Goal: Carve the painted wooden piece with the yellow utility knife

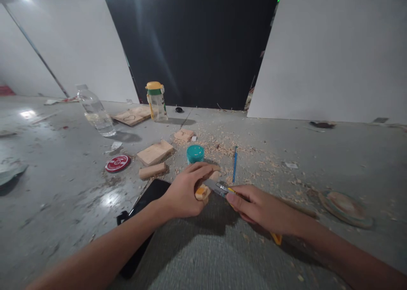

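My left hand [186, 191] is closed around a small piece of wood [203, 193] that shows an orange patch; the fingers hide part of it. A yellow utility knife [276, 238] is gripped in my right hand [259, 207]. Its metal blade [212, 185] reaches left and lies against or very close to the wood piece, near the left fingers. Just beyond the left hand stands a small round container with a teal lid [195, 152]. A blue pencil-like stick [235, 165] lies past the knife.
Wood shavings [219, 148] litter the floor. Leftward are wood blocks [155, 152], a red round lid [118, 163], a black phone-like slab [136, 247] and a clear bottle [97, 114]. A yellow-capped drinking bottle [156, 103] stands behind. A round disc [345, 207] lies right.
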`<state>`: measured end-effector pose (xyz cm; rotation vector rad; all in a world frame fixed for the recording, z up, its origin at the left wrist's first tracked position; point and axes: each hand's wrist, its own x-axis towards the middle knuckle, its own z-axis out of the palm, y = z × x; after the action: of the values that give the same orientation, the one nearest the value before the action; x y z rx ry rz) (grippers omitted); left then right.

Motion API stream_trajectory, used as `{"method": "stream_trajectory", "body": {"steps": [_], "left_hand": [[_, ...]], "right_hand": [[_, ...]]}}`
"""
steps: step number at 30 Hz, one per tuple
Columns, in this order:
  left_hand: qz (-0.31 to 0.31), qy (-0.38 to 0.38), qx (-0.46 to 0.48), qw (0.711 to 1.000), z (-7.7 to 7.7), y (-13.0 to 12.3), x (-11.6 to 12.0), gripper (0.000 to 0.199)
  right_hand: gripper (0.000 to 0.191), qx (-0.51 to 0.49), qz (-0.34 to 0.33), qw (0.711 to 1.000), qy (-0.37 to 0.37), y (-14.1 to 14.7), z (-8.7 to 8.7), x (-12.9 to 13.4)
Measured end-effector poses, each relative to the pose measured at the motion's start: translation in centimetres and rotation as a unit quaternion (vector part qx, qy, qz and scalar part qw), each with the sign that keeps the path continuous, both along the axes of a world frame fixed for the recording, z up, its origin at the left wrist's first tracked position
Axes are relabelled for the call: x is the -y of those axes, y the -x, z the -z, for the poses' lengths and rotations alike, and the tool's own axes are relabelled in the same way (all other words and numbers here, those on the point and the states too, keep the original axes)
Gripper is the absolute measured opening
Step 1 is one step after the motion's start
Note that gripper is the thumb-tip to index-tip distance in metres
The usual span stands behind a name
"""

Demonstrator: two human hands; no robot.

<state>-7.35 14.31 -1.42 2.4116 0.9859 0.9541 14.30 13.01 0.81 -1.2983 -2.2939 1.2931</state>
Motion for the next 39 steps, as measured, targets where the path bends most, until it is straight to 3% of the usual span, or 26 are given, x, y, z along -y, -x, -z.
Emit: {"method": "stream_trajectory", "body": {"steps": [8, 16, 21, 31, 36, 39], "left_hand": [[-0.004, 0.01, 0.019, 1.0, 0.21, 0.23, -0.26, 0.068], [-0.009, 0.004, -0.026, 1.0, 0.48, 0.14, 0.02, 0.064], [-0.005, 0.018, -0.019, 1.0, 0.39, 0.18, -0.02, 0.064], [-0.022, 0.028, 0.008, 0.999, 0.2, 0.16, -0.15, 0.065], [-0.025, 0.039, 0.014, 0.999, 0.05, -0.02, 0.02, 0.062], [-0.049, 0.079, 0.063, 0.994, 0.14, -0.07, -0.01, 0.056]], "right_hand": [[0.04, -0.015, -0.009, 0.998, 0.067, -0.26, -0.09, -0.01], [0.036, 0.029, -0.022, 0.997, -0.074, 0.27, 0.55, 0.04], [0.037, 0.023, -0.024, 0.996, -0.079, 0.15, 0.57, 0.15], [0.037, 0.003, -0.015, 1.0, -0.014, 0.37, 0.4, 0.16], [0.038, 0.0, -0.012, 0.999, -0.045, 0.34, 0.55, 0.36], [0.04, -0.019, 0.005, 1.0, 0.016, 0.36, 0.54, 0.39]]}}
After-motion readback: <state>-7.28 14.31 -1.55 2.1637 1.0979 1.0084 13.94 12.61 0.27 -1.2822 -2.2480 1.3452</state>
